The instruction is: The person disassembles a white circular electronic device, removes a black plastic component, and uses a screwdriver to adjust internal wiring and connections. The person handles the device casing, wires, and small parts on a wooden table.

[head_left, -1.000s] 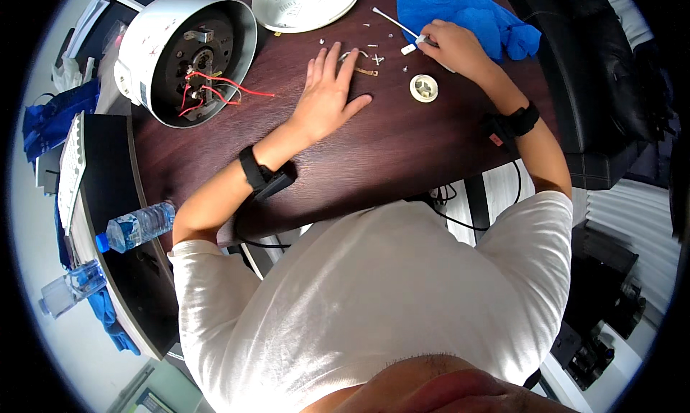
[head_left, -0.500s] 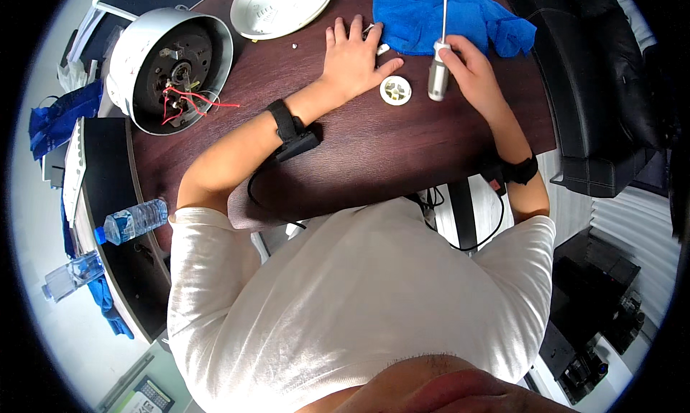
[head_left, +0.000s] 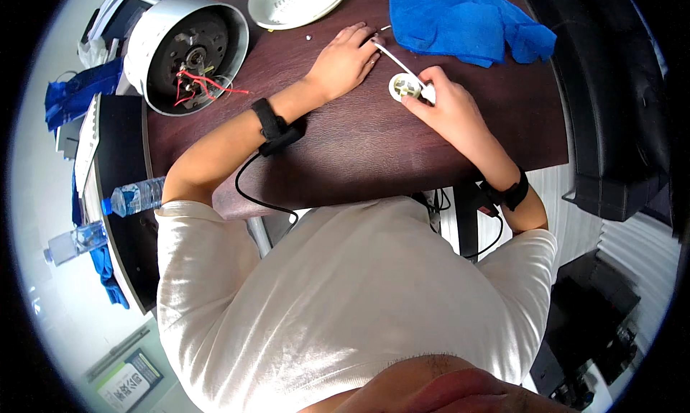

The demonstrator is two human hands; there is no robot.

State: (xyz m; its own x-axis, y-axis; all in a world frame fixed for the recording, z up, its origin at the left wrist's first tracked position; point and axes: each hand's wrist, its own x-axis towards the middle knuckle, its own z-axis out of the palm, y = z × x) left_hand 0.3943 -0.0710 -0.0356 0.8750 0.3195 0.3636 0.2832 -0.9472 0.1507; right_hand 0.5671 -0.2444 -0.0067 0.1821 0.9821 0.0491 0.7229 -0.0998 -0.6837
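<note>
A screwdriver (head_left: 397,60) with a long pale shaft is in my right hand (head_left: 453,107), its handle mostly hidden by the closed fingers. The shaft slants up and left, its tip beside the fingertips of my left hand (head_left: 343,66). That hand rests over the table with fingers bent and drawn together; whatever they pinch is too small to make out. A small round white part (head_left: 394,88) with metal pieces inside lies by my right thumb, partly covered by it.
On the dark wooden table (head_left: 345,147) stand an open metal pot-like housing (head_left: 135,61) with loose red wires and a white round cover (head_left: 269,14). A blue cloth (head_left: 460,25) lies at the far right. Plastic bottles (head_left: 136,197) are at the left; a black chair (head_left: 604,125) is right.
My right hand has come nearer and tipped the screwdriver from upright to slanting left. My left hand's spread fingers have drawn together by its tip. The whole view has shifted slightly.
</note>
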